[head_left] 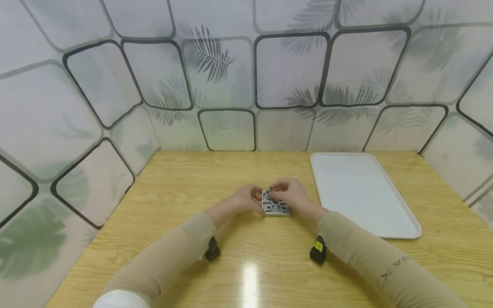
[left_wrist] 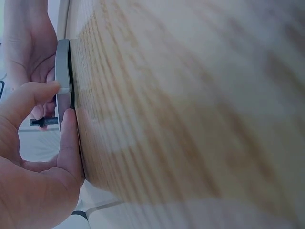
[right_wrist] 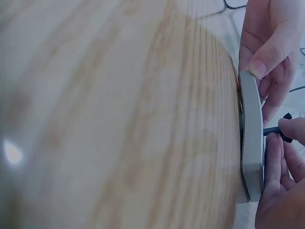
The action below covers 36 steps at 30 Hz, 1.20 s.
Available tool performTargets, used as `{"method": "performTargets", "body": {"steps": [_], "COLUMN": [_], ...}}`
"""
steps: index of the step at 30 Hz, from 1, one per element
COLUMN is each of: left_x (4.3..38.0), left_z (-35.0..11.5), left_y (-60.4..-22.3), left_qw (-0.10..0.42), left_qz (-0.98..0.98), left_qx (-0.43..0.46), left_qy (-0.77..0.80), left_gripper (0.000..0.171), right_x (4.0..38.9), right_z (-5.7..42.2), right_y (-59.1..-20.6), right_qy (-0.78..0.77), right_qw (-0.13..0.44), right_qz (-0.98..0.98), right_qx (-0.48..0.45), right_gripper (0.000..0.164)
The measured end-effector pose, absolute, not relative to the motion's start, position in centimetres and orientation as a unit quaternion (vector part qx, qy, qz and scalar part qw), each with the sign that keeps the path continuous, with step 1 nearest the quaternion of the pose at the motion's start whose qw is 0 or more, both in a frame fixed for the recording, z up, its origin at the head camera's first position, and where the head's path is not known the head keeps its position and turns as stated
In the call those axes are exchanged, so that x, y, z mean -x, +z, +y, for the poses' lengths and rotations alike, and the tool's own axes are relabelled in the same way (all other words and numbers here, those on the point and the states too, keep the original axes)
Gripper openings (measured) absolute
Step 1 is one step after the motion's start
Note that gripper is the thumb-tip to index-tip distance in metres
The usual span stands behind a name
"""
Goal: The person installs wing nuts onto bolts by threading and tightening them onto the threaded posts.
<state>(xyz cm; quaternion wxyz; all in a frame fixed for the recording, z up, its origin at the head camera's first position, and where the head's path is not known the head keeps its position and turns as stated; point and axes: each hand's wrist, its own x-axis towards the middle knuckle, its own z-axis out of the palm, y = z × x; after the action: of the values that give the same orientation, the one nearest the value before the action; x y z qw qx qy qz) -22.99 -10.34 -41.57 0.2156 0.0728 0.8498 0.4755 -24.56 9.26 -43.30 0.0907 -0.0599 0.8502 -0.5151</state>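
Note:
A square silver metal plate point(head_left: 275, 209) with round holes and raised ribs lies on the wooden table. My left hand point(head_left: 246, 199) holds it by its left edge, the thumb and fingers on its side and rim in the left wrist view. A black bolt point(right_wrist: 272, 130) with a threaded shank stands out of the plate's face near the far left corner. My right hand point(head_left: 290, 194) pinches this bolt between thumb and fingers, seen in the right wrist view. How deep the bolt sits in its hole is hidden.
A white rectangular tray point(head_left: 362, 196) lies to the right on the wooden table point(head_left: 173, 184), beyond the right forearm. A patterned curtain point(head_left: 231, 85) closes off the back and sides. Black wrist cameras point(head_left: 318, 250) hang beneath both forearms, close above the tabletop.

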Motion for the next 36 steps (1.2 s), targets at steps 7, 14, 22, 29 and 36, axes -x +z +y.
{"method": "performTargets", "body": {"steps": [7, 14, 22, 29, 36], "left_x": [22.9, 23.2, 23.0, 22.8, 22.9], "left_z": [-10.3, -10.3, -10.3, -10.3, -10.2], "left_y": [-41.6, -41.8, -41.8, -41.7, -42.0], "left_qw": [0.218, 0.218, 0.211, 0.213, 0.207], "left_qz": [0.850, 0.850, 0.853, 0.851, 0.845], "left_qx": [-0.072, -0.075, -0.072, -0.073, -0.075], "left_qy": [0.474, 0.474, 0.472, 0.475, 0.487], "left_gripper": [0.079, 0.079, 0.076, 0.077, 0.077], "right_x": [24.5, 23.9, 23.6, 23.8, 24.0], "right_z": [8.9, 8.7, 8.3, 8.7, 9.8], "right_y": [-43.5, -42.9, -42.5, -42.4, -42.3], "right_qy": [-0.484, -0.453, -0.430, -0.447, -0.528], "right_qw": [0.063, 0.039, 0.024, 0.059, 0.124], "right_qz": [0.871, 0.889, 0.901, 0.890, 0.834], "right_qx": [0.053, 0.051, 0.060, 0.066, 0.098], "right_gripper": [0.018, 0.018, 0.021, 0.031, 0.032]}}
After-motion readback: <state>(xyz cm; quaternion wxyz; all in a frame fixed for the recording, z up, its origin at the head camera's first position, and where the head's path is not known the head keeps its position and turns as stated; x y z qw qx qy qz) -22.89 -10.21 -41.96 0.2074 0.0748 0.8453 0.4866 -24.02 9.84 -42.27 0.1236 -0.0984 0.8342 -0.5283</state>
